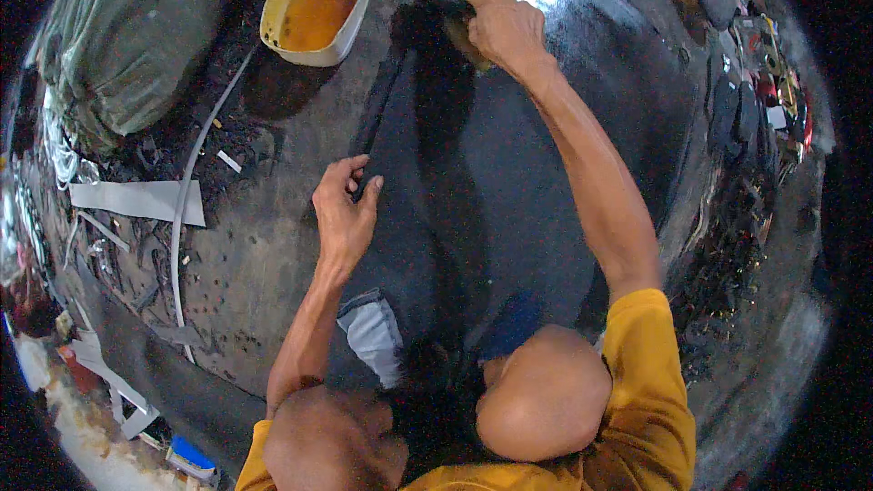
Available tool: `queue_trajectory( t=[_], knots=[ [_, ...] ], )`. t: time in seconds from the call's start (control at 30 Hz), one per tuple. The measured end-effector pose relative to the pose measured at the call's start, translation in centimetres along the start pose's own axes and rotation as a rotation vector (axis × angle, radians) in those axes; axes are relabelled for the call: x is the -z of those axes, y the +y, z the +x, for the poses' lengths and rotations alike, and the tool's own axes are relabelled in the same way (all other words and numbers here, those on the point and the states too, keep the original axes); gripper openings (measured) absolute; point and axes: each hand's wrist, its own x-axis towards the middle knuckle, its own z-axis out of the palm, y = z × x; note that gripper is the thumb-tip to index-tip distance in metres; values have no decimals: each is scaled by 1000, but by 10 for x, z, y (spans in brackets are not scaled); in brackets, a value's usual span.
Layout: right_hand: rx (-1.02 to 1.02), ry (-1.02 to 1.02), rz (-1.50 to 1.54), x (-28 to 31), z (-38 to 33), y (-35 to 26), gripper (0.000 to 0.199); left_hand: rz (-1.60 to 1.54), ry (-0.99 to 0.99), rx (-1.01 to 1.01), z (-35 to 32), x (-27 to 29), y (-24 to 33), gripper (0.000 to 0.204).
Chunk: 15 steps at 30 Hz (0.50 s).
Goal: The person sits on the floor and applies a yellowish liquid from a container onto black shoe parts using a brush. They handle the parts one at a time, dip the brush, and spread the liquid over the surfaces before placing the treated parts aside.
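A large black sheet (532, 164) lies spread before me, with a wet shine at its far end. My right hand (509, 32) is closed around a dark, flat spreading tool (446, 5) whose body looks partly yellowish. It presses the tool on the sheet's far left corner; the hand covers much of the tool. Nearer to me, my left hand (347, 209) has its fingers curled, thumb and forefinger at the sheet's left edge. Beyond it stands a cream tub (335, 56) with amber liquid inside.
A stuffed green sack (136, 36) sits at the far left. Below it are a grey offcut (136, 201), a pale bent strip (188, 182) and dark scraps. A blue brush-like object (191, 456) lies at the lower left. Assorted clutter (768, 73) lines the right side. My bare knees flank the near end.
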Motion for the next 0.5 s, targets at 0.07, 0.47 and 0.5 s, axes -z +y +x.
queue_trajectory(
  t=[0.07,0.47,0.5],
  knots=[
    [155,-69,37,-8,-18,-18,38,27,47,-46,-2,-3,-3,36],
    [477,-325,227,-7,-101,157,53,-86,269,-133,115,45,-58,95],
    [400,-344,173,-3,-139,202,54,-50,303,-215,137,36,-48,100]
  ],
)
